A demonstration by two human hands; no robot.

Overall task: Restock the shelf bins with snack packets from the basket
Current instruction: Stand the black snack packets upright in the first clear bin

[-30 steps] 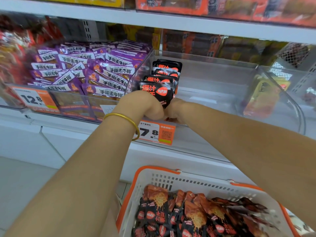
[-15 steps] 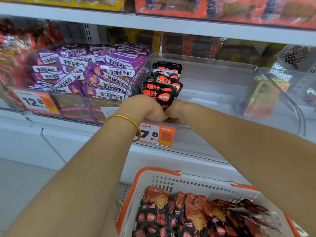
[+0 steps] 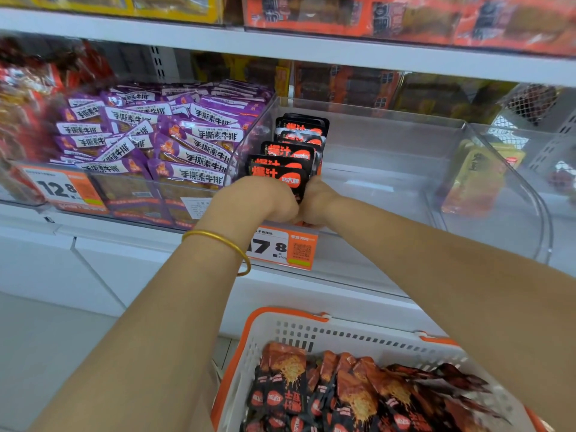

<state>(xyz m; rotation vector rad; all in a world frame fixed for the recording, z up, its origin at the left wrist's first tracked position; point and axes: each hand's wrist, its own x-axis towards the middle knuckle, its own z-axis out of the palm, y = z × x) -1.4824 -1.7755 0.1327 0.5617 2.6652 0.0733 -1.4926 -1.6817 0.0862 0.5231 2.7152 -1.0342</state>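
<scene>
Reaching over the front wall of a clear plastic shelf bin [image 3: 405,141], two bare forearms are seen from above, and the hands are brought together at the bin's front left corner. A row of black snack packets with orange lettering [image 3: 299,135] is stood upright along the bin's left wall, one behind another. The foremost packet [image 3: 277,177] is clamped between the hands: the left hand [image 3: 258,199] is curled like a fist round its lower left edge, the right hand [image 3: 316,202] is curled against its lower right edge, and the two hands are touching. The fingertips are hidden behind the packet. A thin gold bangle [image 3: 218,241] is worn on the left wrist. Purple snack packets with white labels [image 3: 156,135] are piled in the neighbouring bin on the left. An orange-and-white price tag [image 3: 282,247] is fixed to the white shelf edge just below the hands. At the bottom of the view, a white perforated plastic basket with an orange rim [image 3: 280,327] is seen, and black-and-red snack packets [image 3: 343,397] are heaped inside it.
</scene>
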